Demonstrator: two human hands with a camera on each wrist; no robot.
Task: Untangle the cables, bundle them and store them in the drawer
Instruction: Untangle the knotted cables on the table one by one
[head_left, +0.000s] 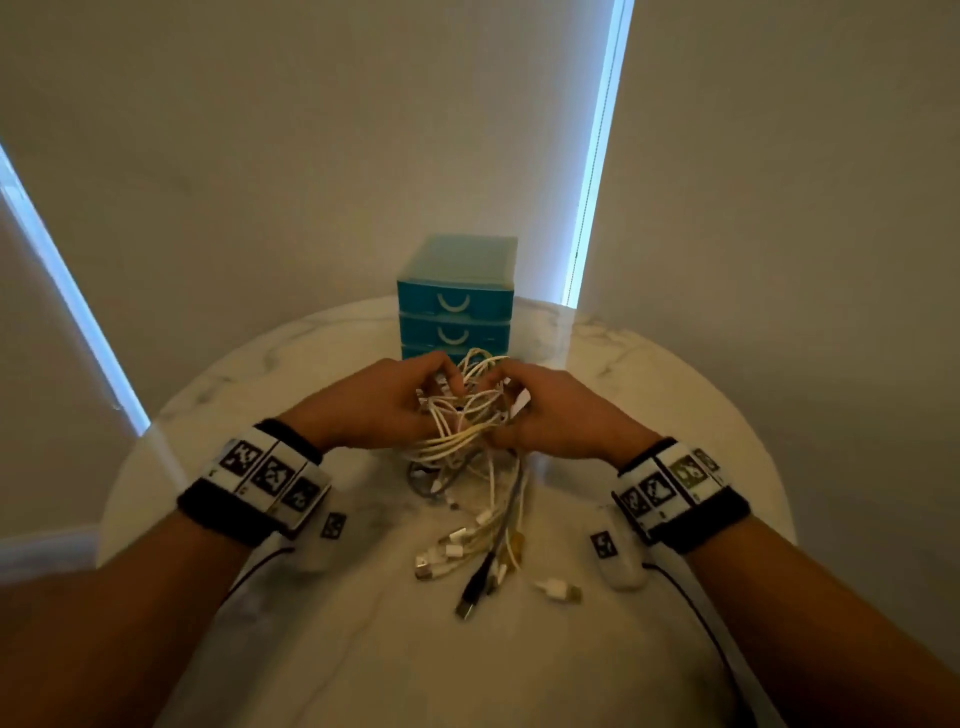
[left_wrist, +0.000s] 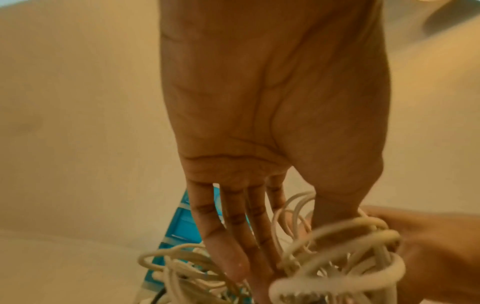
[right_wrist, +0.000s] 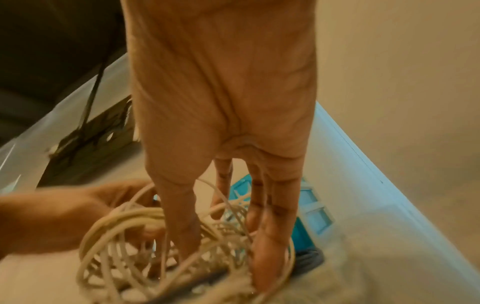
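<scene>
**Working the knot loose, one cable at a time**

Both hands are in the tangle of cream-white charging cables (head_left: 462, 415) at the centre of the head view, lifted just above the round white marble worktop (head_left: 675, 395). The left hand (head_left: 379, 405) has its fingers (left_wrist: 228, 242) threaded into the loops, fairly straight rather than clenched; the right hand (head_left: 561, 415) mirrors it, its fingers (right_wrist: 270, 236) pushed through the coils, thumb inside. Neither plainly pinches a single strand (the wrist views are blurred at the tips, so a light pinch cannot be ruled out).

Loose plug ends (head_left: 457, 551), one black USB plug (head_left: 470, 597) among them, trail down towards the lower centre of the frame and lie on the worktop.

The step probably goes best by following one free plug back into the knot, spreading the loops wide instead of pulling, since pulling would likely tighten the snarl. The small teal plastic three-drawer chest (head_left: 456, 301), just behind the hands, has its two visible drawers closed; the lowest is hidden.
</scene>
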